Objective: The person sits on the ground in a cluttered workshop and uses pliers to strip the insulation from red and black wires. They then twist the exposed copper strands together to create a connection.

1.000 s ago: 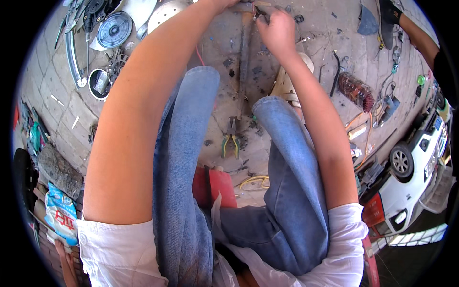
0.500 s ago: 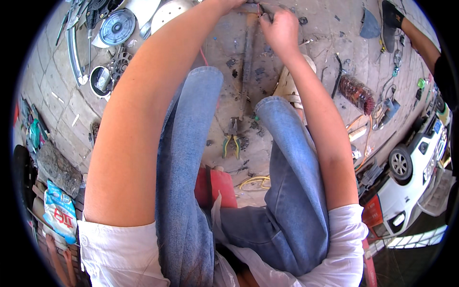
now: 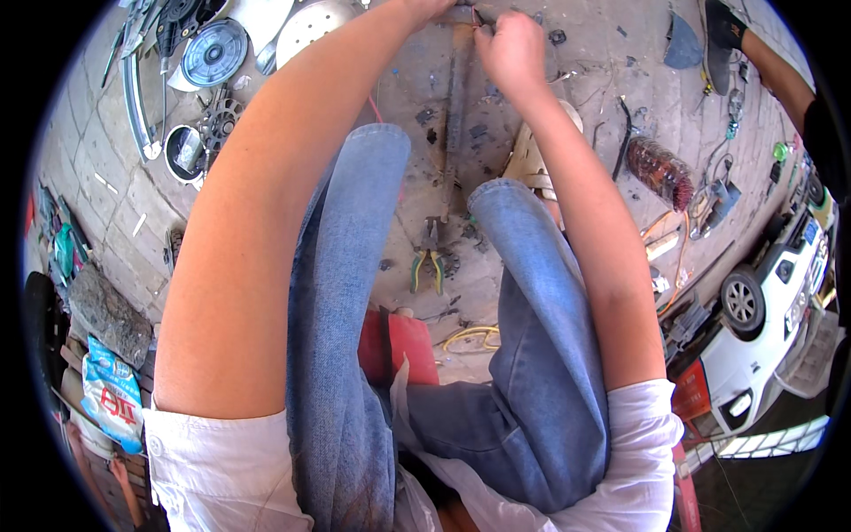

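Note:
My left hand (image 3: 431,7) is cut off by the upper edge, so its fingers are mostly hidden. Beside it, my right hand (image 3: 516,51) is closed, thumb against fingers, at a thin reddish wire-like strand (image 3: 475,15). Both hands are over the head end of a long-handled hammer-like tool (image 3: 457,106), which lies on the ground pointing toward me. At the near end of its handle rests a pair of pliers (image 3: 429,259) with yellow-green grips, apart from both hands.
Between my jeans-clad knees are a red object (image 3: 413,348) and a yellow cord (image 3: 474,335). Metal parts, including a round grey disc (image 3: 214,51), lie at far left. A dark red coil (image 3: 659,172) sits right. Beyond are a person's foot (image 3: 722,35) and a white vehicle (image 3: 769,324).
My right hand has shifted slightly left and up, and the reddish strand has moved a little left with it. The pliers and long-handled tool stay in place.

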A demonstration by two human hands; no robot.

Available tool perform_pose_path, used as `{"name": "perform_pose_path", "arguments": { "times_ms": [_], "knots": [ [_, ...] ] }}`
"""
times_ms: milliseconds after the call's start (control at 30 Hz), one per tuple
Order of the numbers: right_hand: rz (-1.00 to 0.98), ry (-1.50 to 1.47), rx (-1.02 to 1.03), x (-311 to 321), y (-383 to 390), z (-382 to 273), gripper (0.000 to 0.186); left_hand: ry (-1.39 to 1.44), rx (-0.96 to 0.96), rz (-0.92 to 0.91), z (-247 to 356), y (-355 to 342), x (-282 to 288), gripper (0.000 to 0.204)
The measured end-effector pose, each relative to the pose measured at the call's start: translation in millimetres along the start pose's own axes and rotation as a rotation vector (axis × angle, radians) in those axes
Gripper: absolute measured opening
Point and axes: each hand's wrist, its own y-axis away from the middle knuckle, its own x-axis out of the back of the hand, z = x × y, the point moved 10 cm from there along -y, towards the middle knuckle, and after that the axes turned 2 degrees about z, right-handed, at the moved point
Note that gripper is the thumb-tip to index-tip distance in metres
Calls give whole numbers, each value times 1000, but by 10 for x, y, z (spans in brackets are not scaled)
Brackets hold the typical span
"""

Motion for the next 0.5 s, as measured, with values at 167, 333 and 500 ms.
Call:
{"name": "perform_pose_path", "arguments": {
  "times_ms": [167,333,500],
  "knots": [
    [4,31,-2,-22,25,9,12,-16,-13,24,-3,-7,19,6],
    [11,-60,-25,24,14,-33,17,-92,-9,54,51,37,47,6],
    [-45,-14,-67,-11,26,-28,18,-85,-15,71,26,22,61,5]
  ]
}}
